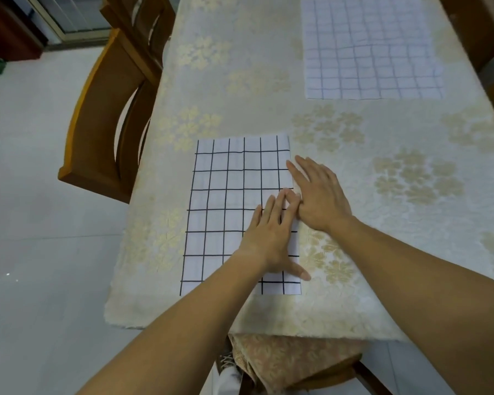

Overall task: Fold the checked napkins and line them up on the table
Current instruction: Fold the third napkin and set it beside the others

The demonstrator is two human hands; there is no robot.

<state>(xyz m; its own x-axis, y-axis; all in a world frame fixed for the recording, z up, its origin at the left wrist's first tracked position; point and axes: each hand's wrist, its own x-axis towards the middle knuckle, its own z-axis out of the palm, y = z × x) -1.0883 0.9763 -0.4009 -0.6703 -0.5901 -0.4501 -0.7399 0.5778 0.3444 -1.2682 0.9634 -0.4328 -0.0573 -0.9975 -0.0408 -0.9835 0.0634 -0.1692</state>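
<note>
A white napkin with bold black checks (226,201) lies folded into a long rectangle near the table's front left. My left hand (271,238) presses flat on its right part, fingers straight. My right hand (317,192) rests flat along the napkin's right edge, fingers straight and pointing away, touching the left hand's fingertips. A second napkin with fainter blue-grey checks (371,49) lies spread flat at the far right of the table.
The table wears a cream cloth with pale gold flowers (382,166). A wooden chair (109,115) stands at the left side, another chair (476,27) at the far right. A cushioned seat (291,363) sits under the front edge.
</note>
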